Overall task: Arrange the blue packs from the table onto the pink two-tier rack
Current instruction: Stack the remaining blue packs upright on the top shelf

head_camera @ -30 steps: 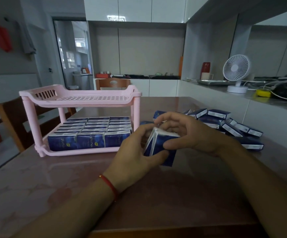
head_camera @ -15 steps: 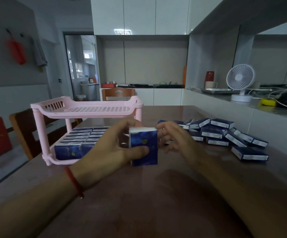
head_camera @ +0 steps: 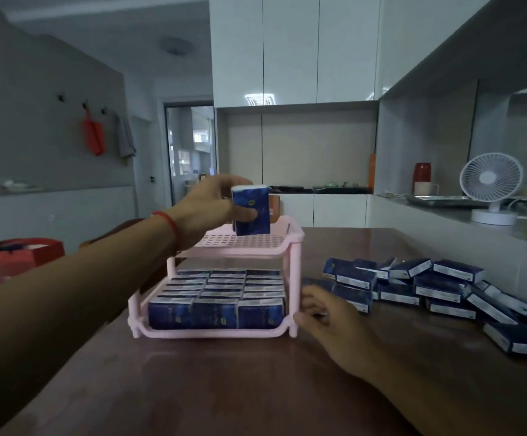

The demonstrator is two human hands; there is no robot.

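— What stands on the table [head_camera: 224, 388]?
— A pink rack [head_camera: 293, 272] with two tiers, left of the middle; its lower tier is packed with blue packs [head_camera: 215, 313].
— And to the right of it?
— A loose heap of blue packs [head_camera: 438, 284], lying flat on the brown glossy top.

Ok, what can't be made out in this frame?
Head view, each unclear:
- Back of the rack's top tier: hidden by the left hand and the blue pack it holds.
- Right hand fingertips: blurred, so contact with the rack post is uncertain.
- Pack lettering: too small.
- Loose packs: pile cut off by the right edge.
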